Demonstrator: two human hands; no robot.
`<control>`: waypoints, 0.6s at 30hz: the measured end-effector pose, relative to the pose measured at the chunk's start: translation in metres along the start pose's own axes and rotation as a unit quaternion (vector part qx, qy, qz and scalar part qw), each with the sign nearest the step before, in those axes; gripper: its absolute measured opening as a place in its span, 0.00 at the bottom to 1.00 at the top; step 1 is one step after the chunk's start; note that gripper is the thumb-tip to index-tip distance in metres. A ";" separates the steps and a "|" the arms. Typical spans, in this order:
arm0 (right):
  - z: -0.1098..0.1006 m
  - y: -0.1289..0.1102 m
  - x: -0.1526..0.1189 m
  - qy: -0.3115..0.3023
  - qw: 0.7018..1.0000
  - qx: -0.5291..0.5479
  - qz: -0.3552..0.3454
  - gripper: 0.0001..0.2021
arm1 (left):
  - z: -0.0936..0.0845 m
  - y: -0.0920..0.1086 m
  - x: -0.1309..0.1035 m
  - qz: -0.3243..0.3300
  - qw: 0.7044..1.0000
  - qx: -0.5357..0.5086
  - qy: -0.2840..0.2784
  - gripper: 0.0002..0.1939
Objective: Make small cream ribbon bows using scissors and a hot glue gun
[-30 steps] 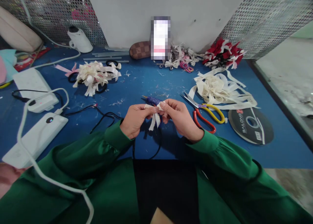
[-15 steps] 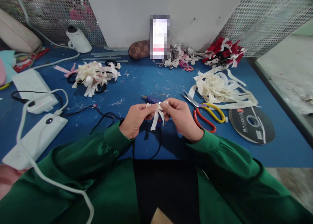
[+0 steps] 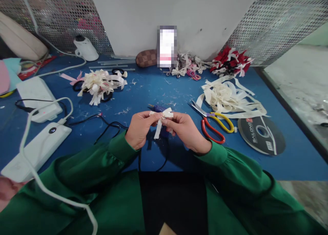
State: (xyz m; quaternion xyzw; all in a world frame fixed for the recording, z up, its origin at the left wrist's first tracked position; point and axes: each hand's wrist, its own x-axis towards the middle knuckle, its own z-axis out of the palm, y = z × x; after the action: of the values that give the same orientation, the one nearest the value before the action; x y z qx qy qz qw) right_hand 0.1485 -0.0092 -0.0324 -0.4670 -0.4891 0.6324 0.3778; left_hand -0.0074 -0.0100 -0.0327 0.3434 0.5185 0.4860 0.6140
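Between my hands is a small cream ribbon bow (image 3: 167, 114), its loops spread sideways and a tail hanging down. My left hand (image 3: 140, 128) pinches its left side with thumb and fingers. From the right, my right hand (image 3: 188, 130) has its thumb and fingers closed on the bow near the knot and tails. Partly hidden behind the bow and fingers, a dark blue glue gun (image 3: 159, 108) lies on the blue table, nozzle toward the upper left. Scissors (image 3: 214, 120) with one red and one yellow handle lie open beside my right hand.
Cream ribbon strips (image 3: 225, 96) lie tangled at right, above a black ribbon spool (image 3: 261, 135). A heap of cream bows (image 3: 98, 84) sits at left, near white power strips (image 3: 38, 151) and cables. A phone (image 3: 167, 47), grey bows and red bows (image 3: 230, 64) line the back.
My right fingers have shifted lower on the bow, leaving its right loop more exposed. The bow's tail has swung slightly left. The whole view has tilted a little.
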 end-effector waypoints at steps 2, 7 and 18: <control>0.001 0.000 0.000 -0.004 1.000 -0.003 0.002 0.14 | 0.000 0.000 0.000 -0.019 1.000 -0.019 0.008 0.12; 0.002 0.002 0.000 0.002 1.000 -0.020 -0.005 0.15 | 0.000 0.002 0.001 -0.068 0.996 -0.047 -0.019 0.15; -0.030 -0.019 -0.001 0.093 0.992 -0.017 -0.084 0.16 | -0.009 0.020 -0.007 -0.102 0.984 0.095 -0.115 0.17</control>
State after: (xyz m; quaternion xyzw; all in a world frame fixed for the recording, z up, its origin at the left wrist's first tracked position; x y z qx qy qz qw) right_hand 0.1780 0.0020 -0.0161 -0.4876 -0.4997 0.5440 0.4653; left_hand -0.0206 -0.0118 -0.0144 0.3987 0.5211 0.3264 0.6804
